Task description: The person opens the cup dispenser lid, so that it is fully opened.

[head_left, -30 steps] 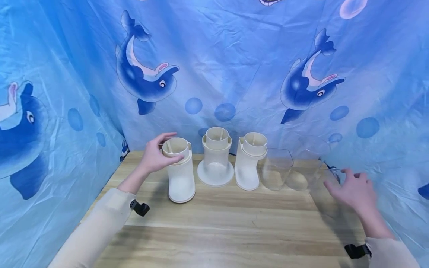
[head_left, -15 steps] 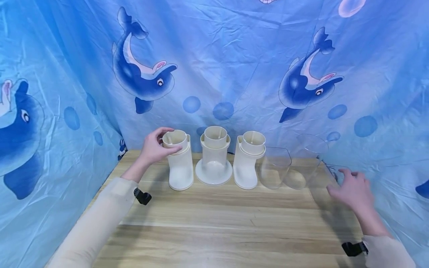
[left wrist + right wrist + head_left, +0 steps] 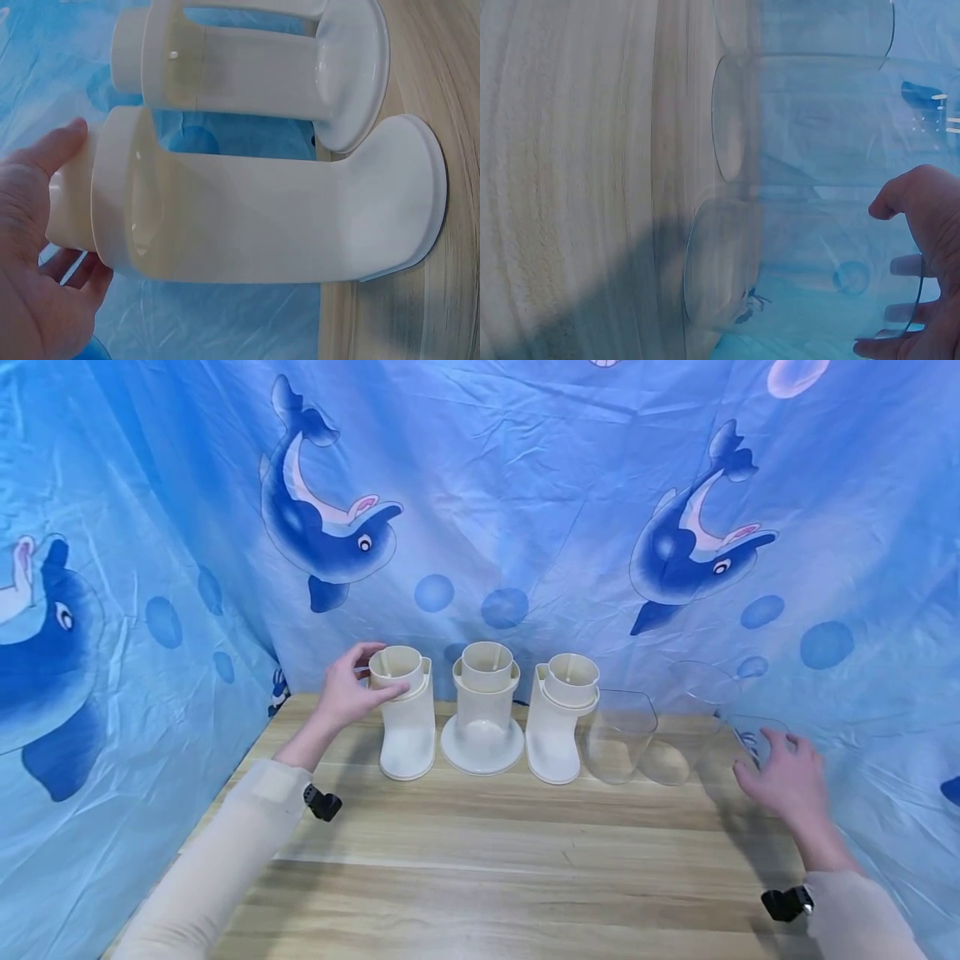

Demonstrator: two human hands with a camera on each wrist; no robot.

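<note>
My left hand (image 3: 348, 689) grips a white plastic stand (image 3: 407, 735) round its cream top ring, thumb on the near side and fingers behind. This stand is upright on the table, at the left end of a row of 3 white stands. In the left wrist view, the same hand (image 3: 45, 240) wraps the narrow neck above the collar. My right hand (image 3: 787, 777) holds the rim of a clear container (image 3: 802, 262), thumb on one side and several fingers showing through the wall. The container stands at the right end of 3 see-through ones.
A white stand with a round foot (image 3: 482, 752) is in the middle of the row, another stand (image 3: 553, 739) right of it. Two clear containers (image 3: 618, 743) come after. A blue dolphin-print cloth (image 3: 517, 527) hangs close behind, over the wooden table's (image 3: 480, 877) back edge.
The left hand has moved its stand back across the table, level with the other stands. My right hand and its clear container have shifted slightly back and left.
</note>
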